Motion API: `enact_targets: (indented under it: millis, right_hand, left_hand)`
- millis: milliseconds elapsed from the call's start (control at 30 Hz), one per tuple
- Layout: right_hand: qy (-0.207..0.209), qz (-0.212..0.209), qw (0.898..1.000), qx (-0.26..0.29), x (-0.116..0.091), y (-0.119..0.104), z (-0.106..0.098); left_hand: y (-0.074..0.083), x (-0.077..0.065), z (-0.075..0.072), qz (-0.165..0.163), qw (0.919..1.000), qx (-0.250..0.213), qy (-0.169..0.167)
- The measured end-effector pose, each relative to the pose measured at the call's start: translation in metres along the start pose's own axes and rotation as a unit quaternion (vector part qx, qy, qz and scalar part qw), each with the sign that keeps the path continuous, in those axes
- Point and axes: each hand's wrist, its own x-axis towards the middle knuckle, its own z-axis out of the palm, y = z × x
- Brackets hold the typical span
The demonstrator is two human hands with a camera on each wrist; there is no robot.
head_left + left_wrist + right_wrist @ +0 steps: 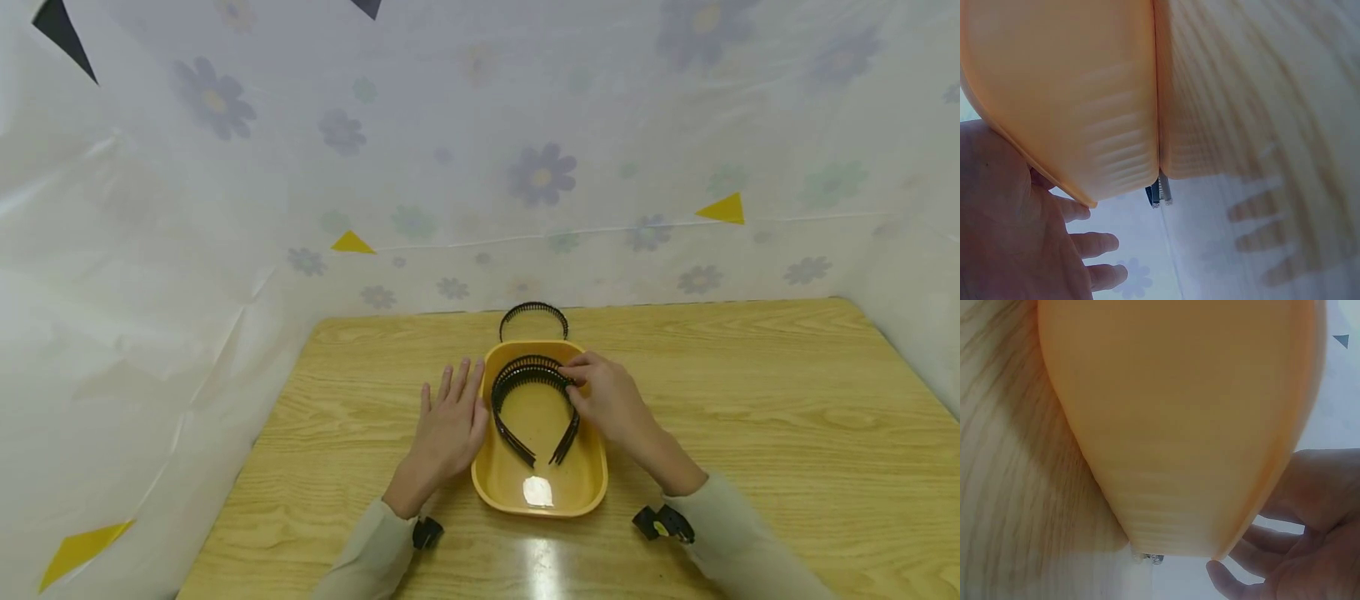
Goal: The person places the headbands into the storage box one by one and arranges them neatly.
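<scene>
A yellow plastic basin holds several black toothed headbands, nested together with their tips toward me. My right hand reaches over the basin's right rim and pinches the headbands' upper right side between thumb and fingers. In the right wrist view the basin wall hides that grip, leaving part of the hand beyond the rim. My left hand rests against the left rim, fingers straight and spread. The left wrist view shows this hand beside the basin's outer wall.
Another black headband stands on the wood-grain table just behind the basin. A white flowered sheet rises along the table's back edge and left side. Black wrist devices sit at both sleeves.
</scene>
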Motion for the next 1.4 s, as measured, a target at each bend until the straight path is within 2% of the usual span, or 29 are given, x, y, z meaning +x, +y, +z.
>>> enact_targets:
  millis: [267, 700, 1067, 1400]
  right_hand:
    - [-0.018, 0.010, 1.000, -0.019, 0.0001, -0.0006, 0.0046]
    - [-0.020, -0.020, 0.997, -0.065, 0.0000, -0.0021, 0.0060]
    - [-0.015, -0.035, 0.996, -0.079, -0.0005, -0.0007, 0.0101]
    - [-0.015, -0.031, 0.996, -0.081, -0.0015, -0.0002, 0.0097]
  left_hand:
    - [0.0010, -0.0005, -0.0008, 0.000, 1.0000, -0.004, -0.003]
    - [0.0005, 0.0009, -0.0007, -0.002, 1.0000, -0.006, -0.003]
    - [0.0008, -0.0003, -0.0013, -0.003, 1.0000, -0.005, -0.004]
    - [0.0004, 0.0007, -0.0011, -0.001, 1.0000, 0.001, -0.004]
